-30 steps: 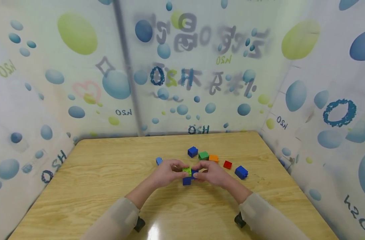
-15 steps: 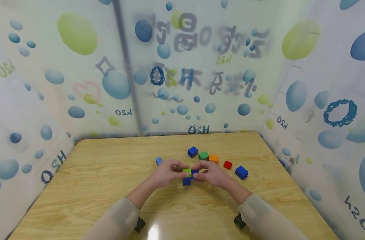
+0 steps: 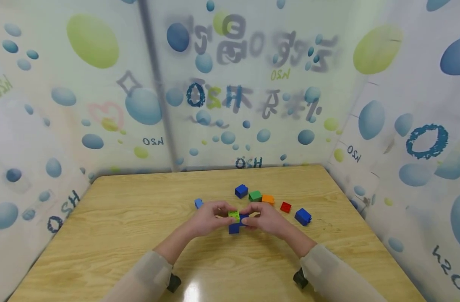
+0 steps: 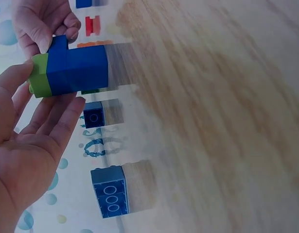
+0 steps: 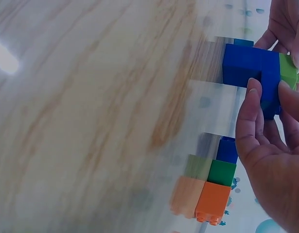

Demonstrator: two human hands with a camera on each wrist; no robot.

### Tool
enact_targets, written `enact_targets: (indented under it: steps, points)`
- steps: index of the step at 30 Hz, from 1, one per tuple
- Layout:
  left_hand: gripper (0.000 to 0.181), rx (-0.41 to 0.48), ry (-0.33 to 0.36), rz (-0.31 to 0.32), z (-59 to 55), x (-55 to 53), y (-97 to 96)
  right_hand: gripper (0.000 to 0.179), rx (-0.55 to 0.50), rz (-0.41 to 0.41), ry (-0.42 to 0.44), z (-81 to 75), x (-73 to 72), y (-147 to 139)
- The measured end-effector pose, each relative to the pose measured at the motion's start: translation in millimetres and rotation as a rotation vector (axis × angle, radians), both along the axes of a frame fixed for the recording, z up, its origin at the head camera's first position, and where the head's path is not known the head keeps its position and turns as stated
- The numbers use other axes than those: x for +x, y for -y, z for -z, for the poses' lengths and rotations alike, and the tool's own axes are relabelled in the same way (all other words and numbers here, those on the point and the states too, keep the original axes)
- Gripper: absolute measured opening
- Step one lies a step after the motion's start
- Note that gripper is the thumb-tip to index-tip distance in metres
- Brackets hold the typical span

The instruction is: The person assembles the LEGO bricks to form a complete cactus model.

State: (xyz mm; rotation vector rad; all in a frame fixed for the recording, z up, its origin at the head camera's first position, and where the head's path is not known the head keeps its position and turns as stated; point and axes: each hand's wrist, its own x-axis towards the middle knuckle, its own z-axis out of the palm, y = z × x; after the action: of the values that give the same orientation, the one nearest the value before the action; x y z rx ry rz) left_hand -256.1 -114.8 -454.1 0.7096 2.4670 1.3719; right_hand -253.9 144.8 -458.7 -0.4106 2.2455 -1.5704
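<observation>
Near the middle of the table, both hands are on one small stack of toy building bricks. On top sits a lime green brick (image 4: pixel 40 75), pinched by the left hand (image 3: pixel 211 219) between thumb and fingers. Below it stands a blue base (image 5: pixel 241 64), upright on the wooden table. A blue brick (image 5: pixel 270 92) juts out at the stack's right side, just under the lime one. The right hand (image 3: pixel 267 219) pinches this jutting brick, thumb on the near side. In the left wrist view, the left hand's lower fingers extend beneath the stack, partly hidden behind it.
Behind the hands lie a dark blue brick (image 3: pixel 241 191), a green brick (image 3: pixel 255 196) and an orange brick (image 3: pixel 267 199). Farther right are a red brick (image 3: pixel 286 207) and another blue brick (image 3: pixel 303 217). A lighter blue brick (image 4: pixel 110 192) is beside the left hand. Patterned curtains (image 3: pixel 215 138) border the table.
The whole head view has shifted slightly, with everything a little farther left in it. Both hands keep the same hold on the stack, and the loose bricks have not moved.
</observation>
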Motion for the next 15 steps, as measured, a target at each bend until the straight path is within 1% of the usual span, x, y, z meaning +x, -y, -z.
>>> enact_targets:
  steps: [4,7,12,15]
  points:
    - [0.029,0.001,-0.005,0.034,-3.0,0.1,6.9,0.022,0.008,0.005,-0.002,0.4,-1.3,0.1]
    - [0.034,-0.01,-0.018,0.028,-6.0,-0.3,17.3,0.023,0.023,0.014,-0.003,0.6,-2.5,0.8]
    - [0.04,-0.024,-0.038,-0.048,-7.8,-3.2,40.7,0.022,0.034,0.019,0.005,-0.4,-2.7,1.7]
    - [0.04,-0.024,-0.037,-0.105,-8.3,-5.5,55.7,0.022,0.033,0.015,0.009,-0.7,-2.0,1.3]
